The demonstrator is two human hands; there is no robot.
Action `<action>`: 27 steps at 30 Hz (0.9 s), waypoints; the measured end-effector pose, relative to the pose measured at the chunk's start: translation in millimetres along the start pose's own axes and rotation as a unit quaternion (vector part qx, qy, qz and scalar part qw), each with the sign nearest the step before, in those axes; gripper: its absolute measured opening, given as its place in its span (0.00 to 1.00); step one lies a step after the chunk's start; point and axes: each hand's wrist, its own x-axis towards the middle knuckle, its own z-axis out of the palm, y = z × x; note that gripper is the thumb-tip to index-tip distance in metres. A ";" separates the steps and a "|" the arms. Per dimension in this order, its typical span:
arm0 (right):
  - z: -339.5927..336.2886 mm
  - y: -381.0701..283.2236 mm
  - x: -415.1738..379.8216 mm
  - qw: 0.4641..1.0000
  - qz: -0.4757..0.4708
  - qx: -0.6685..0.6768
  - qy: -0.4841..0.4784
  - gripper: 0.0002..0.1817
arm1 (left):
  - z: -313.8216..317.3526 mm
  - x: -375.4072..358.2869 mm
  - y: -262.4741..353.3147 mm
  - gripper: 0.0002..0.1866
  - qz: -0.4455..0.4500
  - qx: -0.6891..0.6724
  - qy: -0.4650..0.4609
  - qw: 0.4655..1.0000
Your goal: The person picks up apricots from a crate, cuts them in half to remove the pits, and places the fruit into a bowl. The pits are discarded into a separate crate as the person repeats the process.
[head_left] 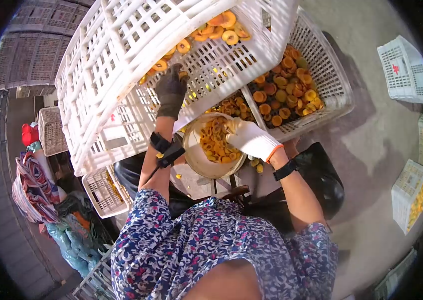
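My left hand (171,91), in a dark glove, reaches into a tilted white plastic crate (116,65). A bit of orange fruit shows at its closed fingers, apparently an apricot half (183,75). More halved, apricot-like fruits (216,30) lie farther along that crate. My right hand (251,139), in a white glove with an orange cuff, is over the rim of a pale round bucket (191,155). Its fingers are curled, and what they hold is hard to make out. Orange fruit pieces (216,142) partly fill the bucket.
Behind the bucket stands a white crate (339,85) of dark-skinned fruit halves. A smaller crate (102,192) is at the left, near bundled cloth and bags (36,187). White crates (404,70) stand on the floor at right, one holding yellow fruit (418,205).
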 end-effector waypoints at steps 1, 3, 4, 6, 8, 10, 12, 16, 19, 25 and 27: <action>-1.7 -0.5 2.4 1.000 0.003 0.000 0.000 0.21 | -1.8 -7.8 3.0 0.19 -0.037 -0.129 -0.011 0.991; -8.1 -11.7 5.0 0.993 0.103 -0.047 0.037 0.21 | -10.9 -26.0 16.0 0.19 -0.081 -0.311 -0.063 0.945; -13.9 -23.1 1.7 0.991 0.113 -0.008 0.064 0.19 | -18.0 -33.8 27.7 0.20 -0.122 -0.481 -0.108 0.861; -10.7 -17.2 2.5 0.992 0.056 -0.034 0.111 0.18 | -17.6 -45.8 47.7 0.24 -0.153 -0.692 -0.133 0.693; -6.7 -9.6 3.6 0.974 -0.065 -0.087 0.198 0.16 | -20.7 -56.4 59.3 0.23 -0.131 -0.763 -0.174 0.608; -5.0 -6.8 7.5 0.975 -0.022 -0.018 0.221 0.17 | -28.6 -60.7 71.7 0.24 -0.130 -0.791 -0.194 0.565; -7.7 -10.0 9.2 0.970 0.033 0.017 0.242 0.16 | -40.4 -64.3 80.9 0.27 -0.091 -0.725 -0.199 0.653; -8.0 -11.5 6.4 0.968 0.002 -0.011 0.249 0.16 | -44.1 -64.7 87.2 0.30 -0.066 -0.673 -0.190 0.712; -8.2 -9.6 7.0 0.971 0.031 -0.043 0.235 0.17 | -51.5 -65.1 91.9 0.32 -0.053 -0.646 -0.189 0.738; -3.2 -18.1 6.8 0.968 0.069 0.001 0.241 0.14 | -23.8 -65.3 93.9 0.31 0.117 -0.542 -0.024 0.832; -1.7 -23.5 6.2 0.960 0.098 0.114 0.235 0.14 | -13.2 -65.5 99.7 0.33 0.130 -0.508 0.000 0.851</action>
